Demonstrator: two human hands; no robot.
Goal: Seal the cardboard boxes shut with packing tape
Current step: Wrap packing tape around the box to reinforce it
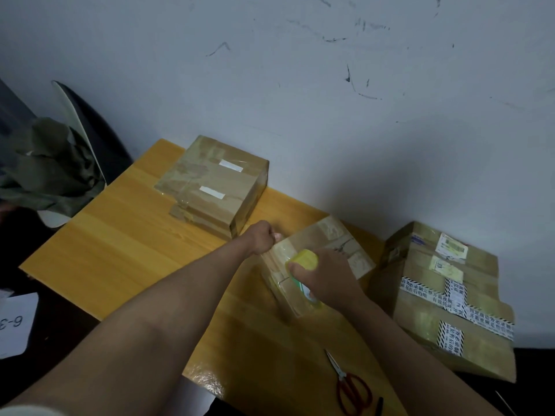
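Observation:
A small cardboard box [339,235] lies in the middle of the yellow wooden table [120,244]. My right hand [326,277] grips a roll of clear packing tape [303,259] with a yellow-green core, held against the box's near left corner. My left hand [262,237] is curled at the box's left edge and seems to pinch the tape's free end there. A strip of tape lies over the box's left side. Two more boxes stand by: a taped one [216,184] at the back and a larger one [444,298] on the right.
Red-handled scissors [348,385] lie on the table's near right part, with a dark pen [379,408] beside them. A chair with green cloth [51,172] stands at the left. A white sheet [15,322] lies low on the left. A wall runs behind the table.

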